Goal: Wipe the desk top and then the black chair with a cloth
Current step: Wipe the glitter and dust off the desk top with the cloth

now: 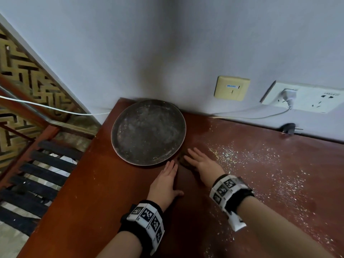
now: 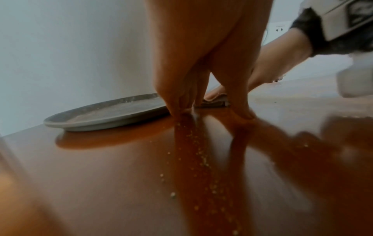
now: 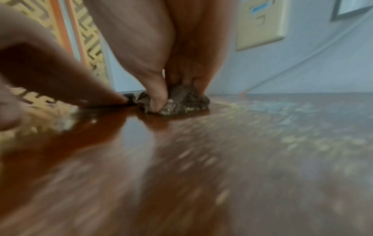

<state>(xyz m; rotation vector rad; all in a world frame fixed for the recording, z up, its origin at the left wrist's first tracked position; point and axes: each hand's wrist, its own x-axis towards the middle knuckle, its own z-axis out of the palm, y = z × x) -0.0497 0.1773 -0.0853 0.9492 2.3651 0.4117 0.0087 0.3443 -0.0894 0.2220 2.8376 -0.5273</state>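
The reddish-brown desk top (image 1: 93, 192) carries pale crumbs (image 1: 232, 151) across its right half. A small dark crumpled cloth (image 1: 183, 162) lies just right of a dark round plate (image 1: 149, 131). My right hand (image 1: 199, 161) presses on the cloth with straight fingers, and in the right wrist view the thumb (image 3: 157, 95) digs into the cloth (image 3: 181, 99). My left hand (image 1: 170, 175) lies flat on the desk beside it, its fingertips at the plate's near rim. In the left wrist view the left hand's fingertips (image 2: 177, 110) touch the desk by the plate (image 2: 105, 113).
The desk stands against a white wall with a beige wall plate (image 1: 231, 88) and a white socket strip (image 1: 305, 97) with a plug in it. A loose black plug (image 1: 289, 127) lies at the desk's back edge. Black slats (image 1: 46, 164) and a patterned screen (image 1: 28, 77) are on the left.
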